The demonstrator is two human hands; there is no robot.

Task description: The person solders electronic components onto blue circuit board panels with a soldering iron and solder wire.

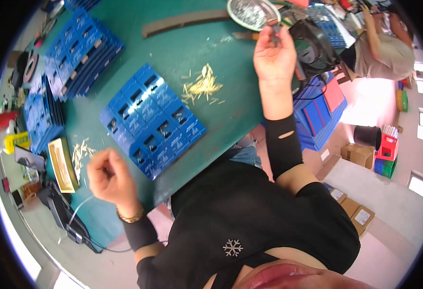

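A blue sheet of moulded panels lies on the green table, with small dark and metal pieces in its openings. My left hand hovers beside the sheet's near left corner, fingers curled in; whatever it holds, if anything, is hidden. At the far right my right hand is palm up, its fingers closed on a small dark piece that shows a spot of red. Just beyond those fingers stands a pale bowl of tiny silvery parts. A loose pile of thin yellowish slivers lies between the sheet and my right hand.
Stacks of blue sheets stand at the left. A yellow box and more slivers lie near my left hand. A long brown strip crosses the far table. A black fan stands right; another person sits beyond.
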